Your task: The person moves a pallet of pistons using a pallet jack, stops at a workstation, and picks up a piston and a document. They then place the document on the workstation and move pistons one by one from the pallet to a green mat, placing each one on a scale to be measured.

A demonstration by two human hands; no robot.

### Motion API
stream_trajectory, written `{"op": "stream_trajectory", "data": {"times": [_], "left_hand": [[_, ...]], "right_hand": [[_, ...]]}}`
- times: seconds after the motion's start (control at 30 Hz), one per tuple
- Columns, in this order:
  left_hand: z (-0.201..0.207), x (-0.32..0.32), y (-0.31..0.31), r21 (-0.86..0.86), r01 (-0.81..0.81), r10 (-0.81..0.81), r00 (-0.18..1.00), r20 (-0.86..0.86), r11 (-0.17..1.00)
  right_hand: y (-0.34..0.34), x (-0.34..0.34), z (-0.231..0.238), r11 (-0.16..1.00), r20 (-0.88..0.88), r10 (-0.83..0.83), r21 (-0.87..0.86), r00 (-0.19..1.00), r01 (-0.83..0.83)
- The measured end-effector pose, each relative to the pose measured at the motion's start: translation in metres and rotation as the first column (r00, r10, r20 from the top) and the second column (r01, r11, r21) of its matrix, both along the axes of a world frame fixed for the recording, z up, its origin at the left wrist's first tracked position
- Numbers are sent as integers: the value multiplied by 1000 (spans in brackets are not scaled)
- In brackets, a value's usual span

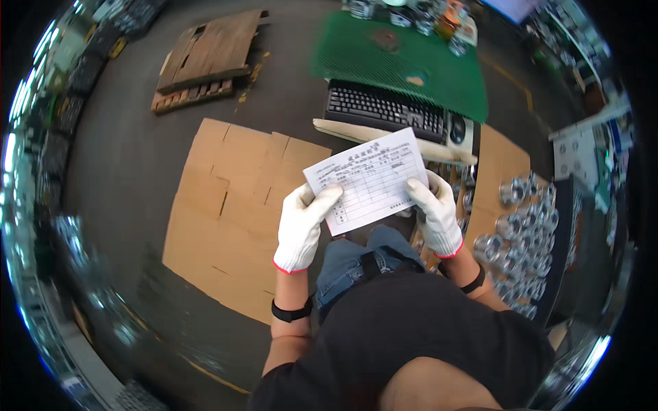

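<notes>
A white printed form with a ruled table is stretched between my two hands, tilted up to the right. My left hand, in a white knit glove with a red cuff edge, pinches its lower left side with the thumb on top. On the opposite side, my right hand in a matching glove grips the edge, thumb over the front. Fingers behind the paper are hidden. Just beyond the form lie a black keyboard and a black mouse on a pull-out tray under a green-topped desk.
A flattened cardboard sheet lies on the floor at left, with wooden pallets farther off. Many shiny metal parts stand on cardboard at right. Glassy and metal items crowd the desk's far edge.
</notes>
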State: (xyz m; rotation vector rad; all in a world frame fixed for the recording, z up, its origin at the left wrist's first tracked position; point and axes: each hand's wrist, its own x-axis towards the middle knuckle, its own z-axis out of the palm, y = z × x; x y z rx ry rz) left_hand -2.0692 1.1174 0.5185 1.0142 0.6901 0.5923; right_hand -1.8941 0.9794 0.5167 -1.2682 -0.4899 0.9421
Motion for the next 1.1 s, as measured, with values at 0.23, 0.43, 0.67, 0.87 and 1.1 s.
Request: {"op": "stream_trajectory", "data": {"times": [0.23, 0.43, 0.67, 0.87, 1.1], "left_hand": [[-10, 20, 10, -4, 294, -294, 956, 5, 956], [4, -39, 41, -35, 103, -103, 994, -19, 994], [35, -64, 75, 30, 84, -84, 996, -2, 996], [46, -68, 104, 81, 71, -78, 993, 85, 994], [57, -73, 130, 104, 150, -156, 987, 48, 983]], "right_hand": [[-33, -21, -13, 954, 43, -299, -4, 953, 300], [19, -58, -5, 986, -4, -163, 28, 987, 163], [52, -54, -3, 991, 109, -118, 74, 987, 111], [83, -18, -38, 971, 224, -235, 3, 946, 240], [102, 72, -143, 847, 355, -351, -273, 866, 455]]}}
